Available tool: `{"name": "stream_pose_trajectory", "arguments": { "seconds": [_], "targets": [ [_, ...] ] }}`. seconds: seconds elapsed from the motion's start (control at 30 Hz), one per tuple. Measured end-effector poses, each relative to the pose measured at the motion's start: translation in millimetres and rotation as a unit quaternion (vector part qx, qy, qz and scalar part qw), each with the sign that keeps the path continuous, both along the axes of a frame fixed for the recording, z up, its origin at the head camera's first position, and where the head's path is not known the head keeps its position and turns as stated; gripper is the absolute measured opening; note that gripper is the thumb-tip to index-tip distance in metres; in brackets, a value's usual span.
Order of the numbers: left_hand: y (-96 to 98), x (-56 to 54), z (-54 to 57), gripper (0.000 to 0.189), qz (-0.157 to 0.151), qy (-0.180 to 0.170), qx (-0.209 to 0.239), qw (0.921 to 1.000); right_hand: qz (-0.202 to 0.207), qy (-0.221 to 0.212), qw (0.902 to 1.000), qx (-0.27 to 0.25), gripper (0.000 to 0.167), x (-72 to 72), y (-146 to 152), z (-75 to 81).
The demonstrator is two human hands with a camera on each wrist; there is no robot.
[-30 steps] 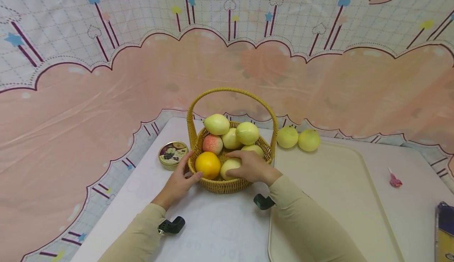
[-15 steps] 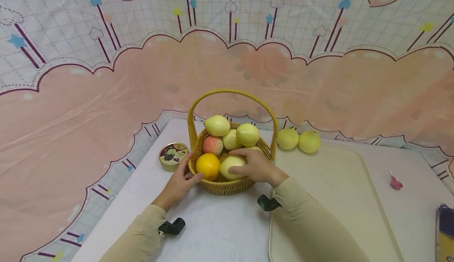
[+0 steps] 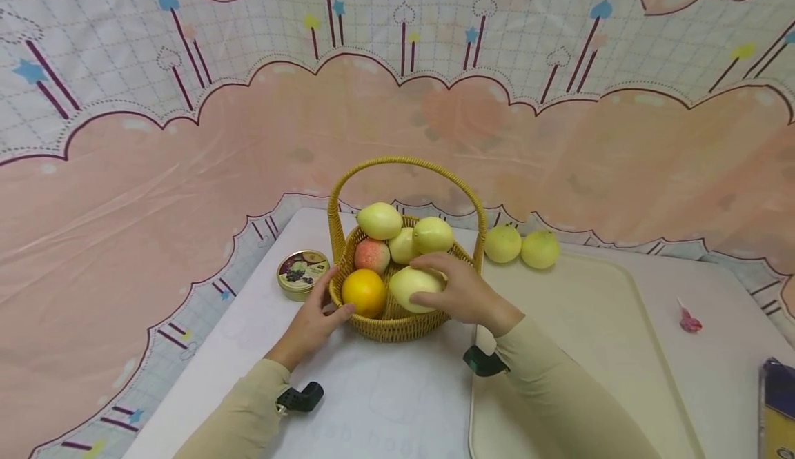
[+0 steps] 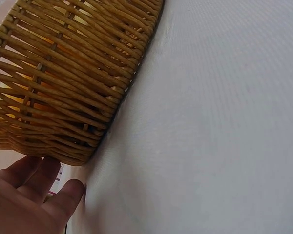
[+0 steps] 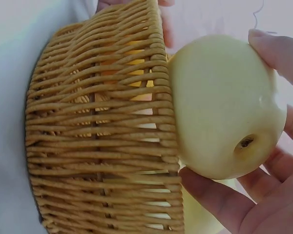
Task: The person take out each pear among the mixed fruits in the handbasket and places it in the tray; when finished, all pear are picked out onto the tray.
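A yellow wicker basket [image 3: 391, 329] with a tall arched handle stands on the white table. My left hand [image 3: 315, 317] holds its near-left side, thumb at the rim; in the left wrist view, fingers [image 4: 44, 175] lie against the weave. With its thumb and fingers, my right hand [image 3: 462, 290] grips a pale yellow-green pear [image 3: 415, 289], whose dimpled end shows in the right wrist view at the basket's rim. Also in the basket are an orange [image 3: 364, 293], a pink peach [image 3: 372, 256] and several pale fruits [image 3: 379, 221]. The right hand covers part of the basket's right side.
Left of the basket is a round tin [image 3: 302, 274] with a fruit picture. A cream tray [image 3: 559, 348] lies to the right, with two yellow-green pears [image 3: 522, 246] at its far edge. Beyond it are a pink-wrapped lollipop [image 3: 689, 319] and a blue-and-yellow object [image 3: 778, 411].
My right hand has drawn the pear to the right and up from the basket's front, away from the orange. The left hand stays at the basket's side.
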State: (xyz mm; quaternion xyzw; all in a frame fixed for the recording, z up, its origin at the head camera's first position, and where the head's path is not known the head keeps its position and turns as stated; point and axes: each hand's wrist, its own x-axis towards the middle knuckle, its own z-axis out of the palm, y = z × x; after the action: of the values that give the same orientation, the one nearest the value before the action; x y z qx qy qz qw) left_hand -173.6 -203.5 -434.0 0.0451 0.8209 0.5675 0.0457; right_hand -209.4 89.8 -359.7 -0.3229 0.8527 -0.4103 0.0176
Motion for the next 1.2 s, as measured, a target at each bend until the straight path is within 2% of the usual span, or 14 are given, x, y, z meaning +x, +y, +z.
{"name": "stream_pose_trajectory", "arguments": {
  "seconds": [0.2,0.4,0.6,1.0,1.2],
  "targets": [
    [0.1,-0.3,0.0,0.085,0.002,0.0,-0.002,1.0,-0.003,0.014,0.9999,0.005,0.058,3.3,9.9,2.3],
    [0.9,-1.0,-1.6,0.086,0.005,-0.002,-0.01,0.9999,-0.008,0.009,0.9999,-0.004,0.058,7.3,20.7,2.8],
    [1.0,-1.8,-3.7,0.086,0.008,-0.004,-0.012,0.9999,-0.012,0.033,0.9993,-0.009,0.058,11.1,31.8,3.5],
    [1.7,0.6,0.7,0.085,0.004,-0.002,-0.011,0.9999,0.0,-0.004,0.9996,-0.029,0.064,17.3,52.2,4.1],
    [1.2,-1.1,-1.5,0.086,0.004,-0.006,-0.015,0.9999,0.003,-0.021,0.999,-0.038,0.065,19.3,61.9,2.6]
  ]
}}
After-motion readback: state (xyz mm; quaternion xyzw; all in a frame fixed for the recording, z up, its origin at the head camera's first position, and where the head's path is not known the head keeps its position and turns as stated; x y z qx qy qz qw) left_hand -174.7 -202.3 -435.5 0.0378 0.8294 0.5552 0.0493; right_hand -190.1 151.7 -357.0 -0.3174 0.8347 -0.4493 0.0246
